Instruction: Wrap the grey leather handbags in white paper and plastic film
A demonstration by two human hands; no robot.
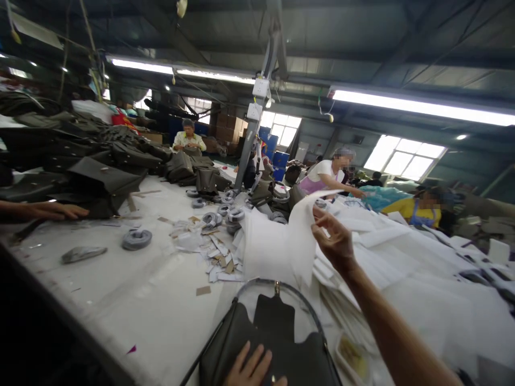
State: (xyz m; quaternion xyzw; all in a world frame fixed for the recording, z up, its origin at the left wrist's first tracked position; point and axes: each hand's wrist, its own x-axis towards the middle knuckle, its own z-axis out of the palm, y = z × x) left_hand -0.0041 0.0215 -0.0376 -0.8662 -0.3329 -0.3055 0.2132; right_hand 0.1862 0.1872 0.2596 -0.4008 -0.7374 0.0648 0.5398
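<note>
A dark grey-green handbag (229,343) lies in front of me at the bottom, its handle (309,308) arching away over the table. My left hand (249,367) rests flat on the bag's front with fingers spread; the picture's lower edge cuts it off. Up and to the right, my right hand (336,241) pinches the edge of a thin white sheet (303,230), which curls up from a pile of similar sheets. The sheet's material, perhaps foam or paper, I cannot make out.
White sheets (406,273) are heaped on the right. Grey coiled rolls (137,239) and cardboard scraps (225,260) lie mid-table. Dark bags (104,179) pile up at left, where another person's hand (52,210) rests. A pole (245,155) rises behind; several co-workers sit or stand beyond.
</note>
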